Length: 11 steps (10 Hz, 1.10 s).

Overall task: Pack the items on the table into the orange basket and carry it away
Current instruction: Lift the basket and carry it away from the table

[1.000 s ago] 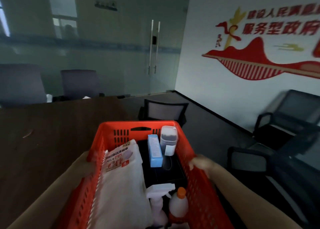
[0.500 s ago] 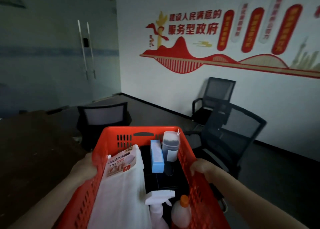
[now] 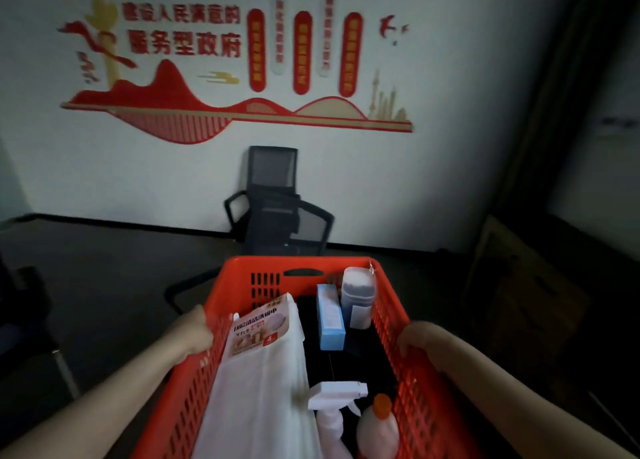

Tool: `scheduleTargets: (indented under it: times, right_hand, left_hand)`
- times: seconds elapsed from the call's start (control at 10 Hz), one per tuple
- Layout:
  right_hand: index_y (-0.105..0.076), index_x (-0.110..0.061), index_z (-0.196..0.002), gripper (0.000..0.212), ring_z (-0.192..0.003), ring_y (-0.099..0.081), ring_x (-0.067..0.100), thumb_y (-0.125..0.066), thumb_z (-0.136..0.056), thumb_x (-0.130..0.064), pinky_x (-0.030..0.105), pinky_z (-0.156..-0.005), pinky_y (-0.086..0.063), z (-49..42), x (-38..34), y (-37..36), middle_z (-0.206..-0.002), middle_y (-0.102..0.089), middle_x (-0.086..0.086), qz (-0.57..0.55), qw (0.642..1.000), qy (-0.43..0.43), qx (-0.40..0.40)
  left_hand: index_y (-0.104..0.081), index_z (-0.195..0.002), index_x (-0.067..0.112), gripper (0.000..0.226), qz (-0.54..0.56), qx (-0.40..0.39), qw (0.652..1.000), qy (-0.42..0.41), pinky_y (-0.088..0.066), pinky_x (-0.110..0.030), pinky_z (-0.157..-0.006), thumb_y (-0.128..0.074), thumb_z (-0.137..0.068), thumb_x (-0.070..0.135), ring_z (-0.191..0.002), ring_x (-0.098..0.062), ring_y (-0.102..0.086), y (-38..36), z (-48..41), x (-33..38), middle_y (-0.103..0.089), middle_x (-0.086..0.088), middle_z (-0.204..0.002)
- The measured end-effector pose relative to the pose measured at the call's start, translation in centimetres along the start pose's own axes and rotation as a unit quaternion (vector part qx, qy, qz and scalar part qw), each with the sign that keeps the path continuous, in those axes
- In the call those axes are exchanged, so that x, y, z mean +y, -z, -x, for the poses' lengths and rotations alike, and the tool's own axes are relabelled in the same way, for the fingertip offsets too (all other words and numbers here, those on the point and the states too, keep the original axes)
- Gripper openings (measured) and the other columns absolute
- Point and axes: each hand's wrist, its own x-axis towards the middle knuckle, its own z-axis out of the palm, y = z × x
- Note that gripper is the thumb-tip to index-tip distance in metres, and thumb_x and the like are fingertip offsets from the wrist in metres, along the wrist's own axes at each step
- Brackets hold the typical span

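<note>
The orange basket (image 3: 304,268) hangs in the air in front of me, held by both sides. My left hand (image 3: 190,335) grips its left rim and my right hand (image 3: 417,340) grips its right rim. Inside lie a white pack of cleaning cloths (image 3: 259,365), a blue box (image 3: 330,316), a clear tub with a dark filling (image 3: 356,292), a white spray bottle (image 3: 332,410) and a bottle with an orange cap (image 3: 379,420).
A black mesh office chair (image 3: 277,212) stands against the white wall with red lettering, straight ahead. Another chair's leg (image 3: 62,368) shows at the left edge. A dark doorway or cabinet (image 3: 540,181) rises on the right. Dark floor lies between.
I have turned to the right with the basket: the table and glass door have left the view, and the decorated wall and chair are now straight ahead. Both hands keep their hold.
</note>
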Motion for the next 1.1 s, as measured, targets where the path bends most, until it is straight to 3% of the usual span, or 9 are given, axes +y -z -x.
scheduleTargets:
  times: [0.1,0.2,0.3,0.4,0.5,0.6,0.8,1.0,1.1]
  right_hand:
    - [-0.061,0.006,-0.077,0.015,-0.038,-0.053,0.017,-0.049,-0.083,0.012,0.015,-0.029,-0.041,-0.5,2.7,6.1,-0.06,-0.053,0.012,-0.032,0.997,-0.04,0.058]
    - [-0.045,-0.019,-0.066,0.028,-0.054,-0.046,0.004,-0.052,-0.09,-0.004,0.007,-0.028,-0.035,-1.3,4.6,11.4,-0.065,-0.05,-0.004,-0.114,0.981,-0.074,0.142]
    - [-0.047,-0.017,-0.066,0.023,-0.05,-0.051,0.006,-0.058,-0.084,-0.007,0.013,-0.042,-0.044,-1.7,7.8,17.3,-0.061,-0.054,-0.004,-0.062,0.976,-0.145,0.152]
    - [-0.063,0.012,-0.08,0.029,-0.055,-0.056,0.029,-0.057,-0.051,0.008,0.032,-0.059,-0.05,-0.8,10.5,21.3,-0.072,-0.057,0.022,-0.179,0.94,-0.162,0.243]
    - [-0.061,0.011,-0.068,0.015,-0.042,-0.056,0.03,-0.049,-0.059,0.013,0.034,-0.051,-0.052,0.3,12.7,25.4,-0.059,-0.056,0.024,-0.253,0.891,-0.2,0.321]
    - [-0.06,0.008,-0.061,0.022,-0.042,-0.055,0.03,-0.042,-0.07,0.018,0.035,-0.054,-0.051,0.6,15.3,30.0,-0.05,-0.055,0.022,-0.293,0.843,-0.216,0.396]
    - [-0.062,0.01,-0.057,0.012,-0.034,-0.053,0.027,-0.05,-0.06,0.011,0.032,-0.049,-0.05,0.6,18.9,36.3,-0.043,-0.056,0.019,-0.336,0.799,-0.224,0.445]
    - [-0.064,0.012,-0.074,0.035,-0.071,-0.056,0.036,-0.05,-0.042,0.008,0.054,-0.091,-0.047,-1.4,23.9,46.8,-0.072,-0.059,0.025,-0.353,0.785,-0.249,0.444]
    - [-0.063,0.011,-0.058,0.013,-0.064,-0.055,0.034,-0.051,-0.059,0.013,0.053,-0.094,-0.045,-3.0,24.1,50.1,-0.053,-0.061,0.021,-0.344,0.783,-0.298,0.424]
  left_hand:
    - [-0.045,-0.122,0.006,0.047,-0.022,-0.036,0.996,-0.074,-0.058,-0.037,-0.078,-0.052,-0.076,-0.001,-0.096,-0.033,-0.065,-4.2,-2.5,7.6,-0.062,-0.019,-0.111]
    - [-0.044,-0.12,0.005,0.046,-0.029,-0.09,0.987,-0.132,-0.059,-0.04,-0.073,-0.053,-0.076,-0.006,-0.092,-0.035,-0.065,-8.4,-5.1,15.8,-0.061,-0.019,-0.104]
    - [-0.045,-0.116,0.005,0.044,-0.042,-0.139,0.969,-0.201,-0.058,-0.039,-0.067,-0.055,-0.076,-0.009,-0.091,-0.035,-0.065,-12.8,-6.8,24.9,-0.059,-0.018,-0.099]
    - [-0.044,-0.118,0.005,0.045,-0.066,-0.179,0.943,-0.271,-0.051,-0.031,-0.056,-0.057,-0.076,-0.006,-0.086,-0.029,-0.063,-17.3,-7.5,33.7,-0.057,-0.013,-0.095]
    - [-0.044,-0.115,0.005,0.049,-0.073,-0.229,0.917,-0.319,-0.059,-0.044,-0.067,-0.058,-0.071,-0.009,-0.089,-0.036,-0.066,-21.9,-8.3,41.9,-0.061,-0.019,-0.099]
    - [-0.041,-0.113,0.007,0.052,-0.077,-0.293,0.881,-0.363,-0.057,-0.055,-0.077,-0.059,-0.068,-0.012,-0.092,-0.043,-0.066,-27.7,-7.8,50.3,-0.061,-0.026,-0.101]
    - [-0.04,-0.119,0.01,0.056,-0.106,-0.363,0.834,-0.403,-0.056,-0.056,-0.081,-0.062,-0.072,-0.012,-0.097,-0.044,-0.066,-34.7,-4.9,61.0,-0.061,-0.028,-0.105]
    - [-0.041,-0.117,0.007,0.047,-0.12,-0.392,0.796,-0.446,-0.055,-0.054,-0.083,-0.06,-0.078,-0.011,-0.1,-0.044,-0.064,-42.1,-0.5,73.0,-0.062,-0.028,-0.106]
    - [-0.044,-0.11,0.004,0.039,-0.152,-0.402,0.789,-0.44,-0.054,-0.059,-0.078,-0.057,-0.079,-0.015,-0.083,-0.044,-0.067,-44.2,-0.3,78.4,-0.062,-0.029,-0.088]
